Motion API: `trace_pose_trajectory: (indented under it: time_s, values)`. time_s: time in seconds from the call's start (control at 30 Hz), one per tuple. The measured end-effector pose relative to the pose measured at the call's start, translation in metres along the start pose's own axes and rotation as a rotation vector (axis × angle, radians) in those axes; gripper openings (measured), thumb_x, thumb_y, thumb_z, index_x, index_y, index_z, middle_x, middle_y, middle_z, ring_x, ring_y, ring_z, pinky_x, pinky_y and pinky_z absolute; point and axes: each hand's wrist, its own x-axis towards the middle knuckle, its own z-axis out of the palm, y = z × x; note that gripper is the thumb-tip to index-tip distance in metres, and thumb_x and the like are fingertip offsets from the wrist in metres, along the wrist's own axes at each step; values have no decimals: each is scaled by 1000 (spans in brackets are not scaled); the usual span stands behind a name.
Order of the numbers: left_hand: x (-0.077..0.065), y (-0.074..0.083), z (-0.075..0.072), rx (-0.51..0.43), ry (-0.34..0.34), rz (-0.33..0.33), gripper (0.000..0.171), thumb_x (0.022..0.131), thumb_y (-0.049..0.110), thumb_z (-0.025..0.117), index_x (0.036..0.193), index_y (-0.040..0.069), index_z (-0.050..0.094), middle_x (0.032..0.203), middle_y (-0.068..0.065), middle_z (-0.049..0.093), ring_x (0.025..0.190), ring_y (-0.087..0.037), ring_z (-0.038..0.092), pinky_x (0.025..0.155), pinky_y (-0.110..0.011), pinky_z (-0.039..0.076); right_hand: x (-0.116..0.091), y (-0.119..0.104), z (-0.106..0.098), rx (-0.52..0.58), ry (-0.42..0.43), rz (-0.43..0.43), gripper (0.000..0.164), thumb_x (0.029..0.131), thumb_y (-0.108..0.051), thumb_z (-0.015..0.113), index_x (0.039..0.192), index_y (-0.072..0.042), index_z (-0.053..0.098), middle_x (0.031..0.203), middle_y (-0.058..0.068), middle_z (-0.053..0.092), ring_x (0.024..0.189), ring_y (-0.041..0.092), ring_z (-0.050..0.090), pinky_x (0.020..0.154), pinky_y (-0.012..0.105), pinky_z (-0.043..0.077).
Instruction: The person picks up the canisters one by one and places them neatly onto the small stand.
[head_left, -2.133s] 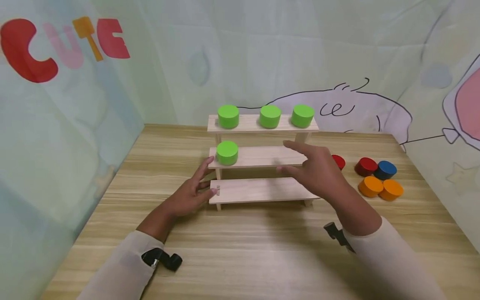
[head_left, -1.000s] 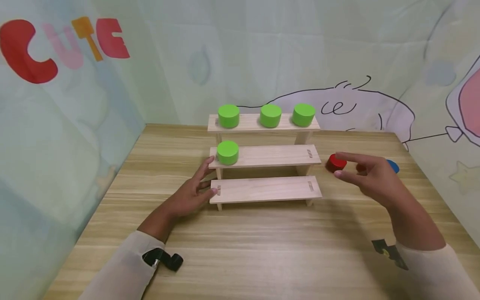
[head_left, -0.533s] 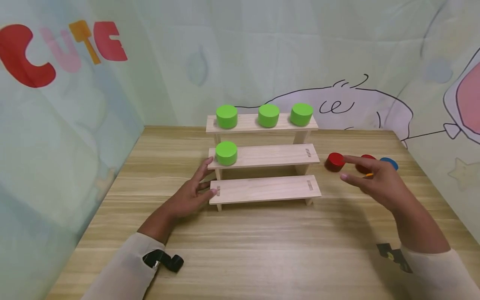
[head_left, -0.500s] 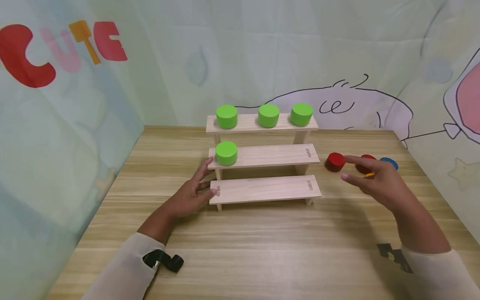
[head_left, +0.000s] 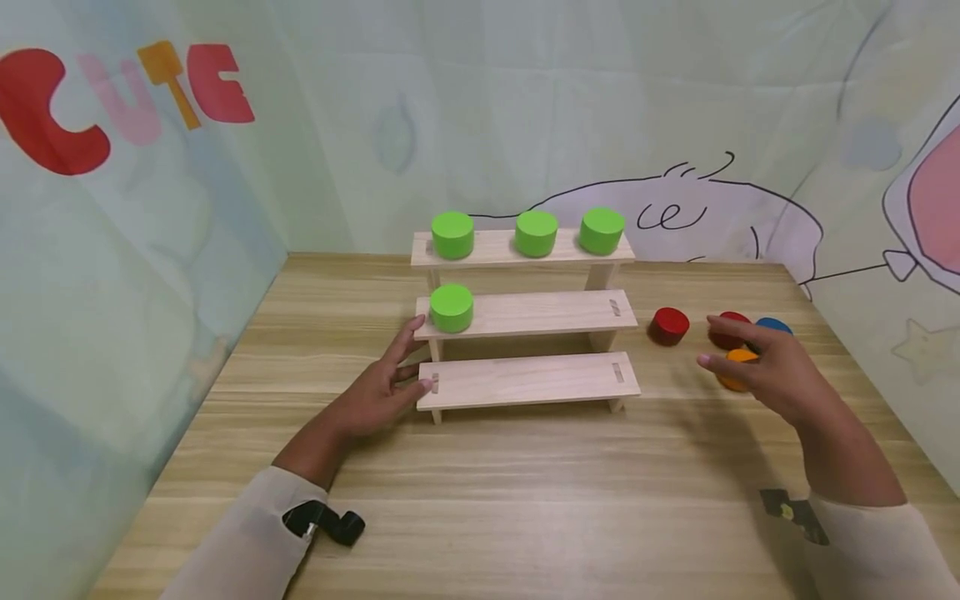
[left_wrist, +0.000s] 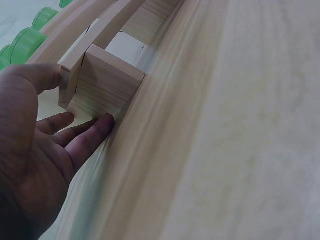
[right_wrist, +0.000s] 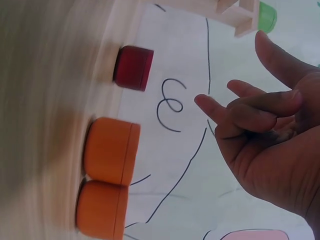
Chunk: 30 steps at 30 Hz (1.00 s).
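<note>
A three-step wooden stand [head_left: 525,382] carries three green discs [head_left: 536,233] on its top shelf and another green disc [head_left: 452,308] at the left of the middle one. My left hand [head_left: 378,396] holds the stand's left end, its thumb over the lower shelf's end and a finger at the middle shelf's edge. In the left wrist view, other fingers lie by the side panel [left_wrist: 107,80]. To the right, my right hand [head_left: 783,375] hovers empty, thumb and forefinger apart, partly covering an orange disc [head_left: 735,367]. A red disc [head_left: 669,326] sits left of its fingertips.
Another red disc [head_left: 726,332] and a blue disc [head_left: 774,325] stand behind the right hand. The right wrist view shows two orange discs [right_wrist: 111,150] side by side on the table. A printed cloth backdrop [head_left: 337,125] rises behind the wooden table [head_left: 480,517].
My right hand has moved from over the stand to the right, above the loose discs, then slightly farther from the left red disc. My left hand stays at the stand.
</note>
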Motion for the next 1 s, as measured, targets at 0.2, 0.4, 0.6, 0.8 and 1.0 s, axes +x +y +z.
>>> trace_pose_trajectory:
  time_s: [0.2, 0.4, 0.6, 0.8, 1.0]
  values:
    - [0, 1, 1, 3, -2, 10, 92, 111, 20, 64, 176, 37, 1, 177, -29, 27, 149, -59, 51, 111, -66, 55, 1, 12, 0, -30, 45, 74, 79, 102, -40, 79, 165, -6, 46, 154, 37, 51, 142, 57, 42, 101, 52, 49]
    - [0, 1, 2, 4, 0, 4, 93, 111, 21, 65, 176, 40, 0, 177, -28, 28, 148, -58, 52, 112, -66, 55, 3, 23, -2, -51, 55, 94, 79, 101, -41, 80, 164, -6, 48, 157, 40, 46, 140, 57, 41, 96, 51, 49]
    - [0, 2, 1, 3, 5, -2, 93, 111, 20, 65, 175, 41, 2, 177, -27, 29, 148, -58, 52, 112, -67, 54, 6, 34, -7, -137, -11, 74, 78, 102, -40, 78, 161, 2, 49, 157, 44, 44, 132, 57, 45, 93, 55, 53]
    - [-1, 1, 1, 5, 9, 3, 93, 111, 19, 65, 176, 38, 2, 176, -28, 29, 148, -58, 51, 111, -66, 55, 9, 42, -10, -144, -55, 112, 75, 102, -44, 78, 157, 0, 55, 151, 42, 47, 123, 52, 46, 83, 38, 50]
    - [-1, 0, 0, 5, 4, 12, 92, 111, 18, 64, 176, 38, 1, 176, -29, 28, 149, -59, 50, 111, -66, 55, 10, 48, -16, -164, -85, 176, 75, 102, -46, 77, 156, 2, 55, 159, 46, 37, 136, 62, 37, 105, 77, 46]
